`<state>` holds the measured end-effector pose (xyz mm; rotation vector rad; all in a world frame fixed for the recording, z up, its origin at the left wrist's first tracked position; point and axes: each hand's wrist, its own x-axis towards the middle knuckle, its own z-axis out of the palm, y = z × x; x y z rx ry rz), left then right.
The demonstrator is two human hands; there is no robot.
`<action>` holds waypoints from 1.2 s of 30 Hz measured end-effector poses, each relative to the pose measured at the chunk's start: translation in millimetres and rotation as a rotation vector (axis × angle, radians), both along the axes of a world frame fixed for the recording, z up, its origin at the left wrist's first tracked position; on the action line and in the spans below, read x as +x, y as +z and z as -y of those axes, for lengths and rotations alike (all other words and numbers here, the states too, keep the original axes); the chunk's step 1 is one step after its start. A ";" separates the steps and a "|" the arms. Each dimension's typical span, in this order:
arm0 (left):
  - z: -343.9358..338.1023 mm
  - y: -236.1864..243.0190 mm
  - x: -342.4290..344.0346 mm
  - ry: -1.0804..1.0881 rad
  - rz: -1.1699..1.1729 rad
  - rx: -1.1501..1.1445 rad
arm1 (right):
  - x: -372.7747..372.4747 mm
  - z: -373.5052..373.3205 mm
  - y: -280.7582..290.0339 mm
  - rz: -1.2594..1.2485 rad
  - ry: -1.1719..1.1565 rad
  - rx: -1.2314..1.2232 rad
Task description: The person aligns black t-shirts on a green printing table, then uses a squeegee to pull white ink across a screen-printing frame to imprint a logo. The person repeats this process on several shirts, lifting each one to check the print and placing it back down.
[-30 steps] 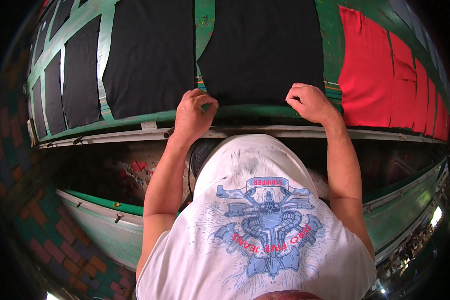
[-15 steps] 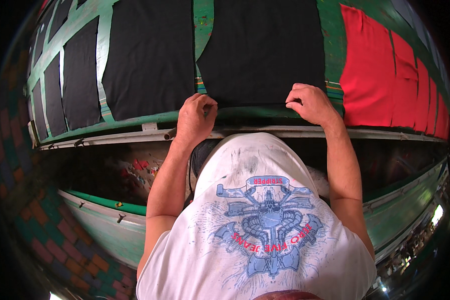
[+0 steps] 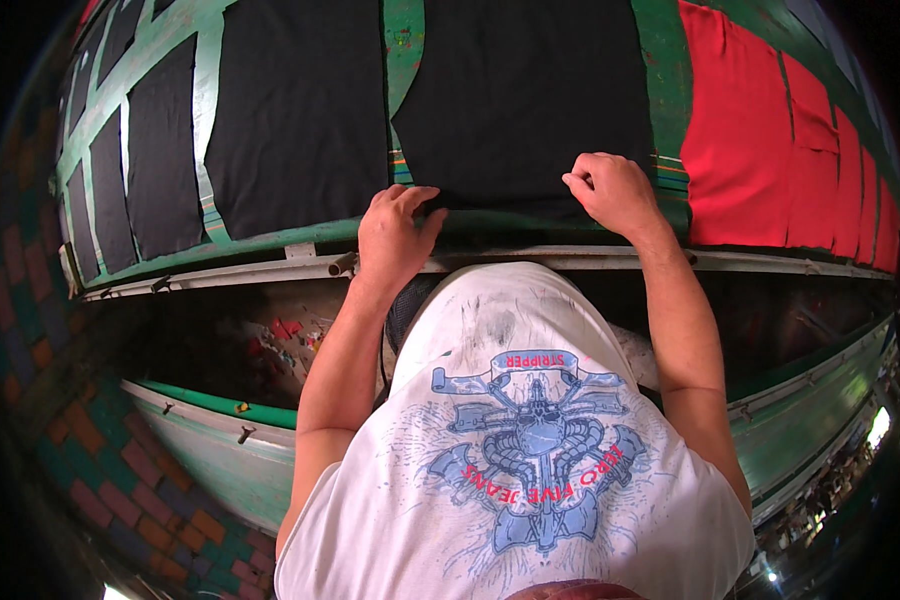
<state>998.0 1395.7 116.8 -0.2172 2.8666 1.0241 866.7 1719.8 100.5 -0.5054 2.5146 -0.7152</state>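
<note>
A black fabric piece (image 3: 520, 100) lies flat on the green table, its near edge along the table's front. At that piece's near left corner is my left hand (image 3: 398, 232), fingers stretched out and thumb apart, nothing visible in it. My right hand (image 3: 615, 190) is over the near right part of the same fabric, its fingers curled in and a small gap showing by the thumb. No cloth shows drawn up in its fingers. A second wide black fabric piece (image 3: 295, 110) lies to the left of my left hand.
Narrower black fabric pieces (image 3: 162, 150) lie farther left. Red fabric pieces (image 3: 738, 130) lie at the right. A metal rail (image 3: 530, 260) runs along the front of the green table (image 3: 402, 60). Behind me is another green table (image 3: 230, 465); scraps (image 3: 285, 330) lie between the tables.
My left hand has opened its fingers at the fabric's corner. My right hand has moved slightly away from me and a little left, over the cloth, and curled its fingers in further.
</note>
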 end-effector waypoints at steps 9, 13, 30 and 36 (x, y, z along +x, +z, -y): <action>3.7 -4.3 -4.9 0.054 0.124 -0.020 | -0.5 7.7 0.5 0.022 -0.071 0.077; 1.6 -2.6 1.0 0.038 0.112 -0.012 | -1.4 9.2 1.8 0.026 -0.086 0.079; 4.2 -2.8 6.1 -0.003 0.105 0.011 | 9.1 -12.4 6.6 0.001 0.038 -0.172; 3.9 -3.4 12.4 -0.039 0.034 -0.013 | 36.6 -50.1 10.7 -0.353 0.065 -0.150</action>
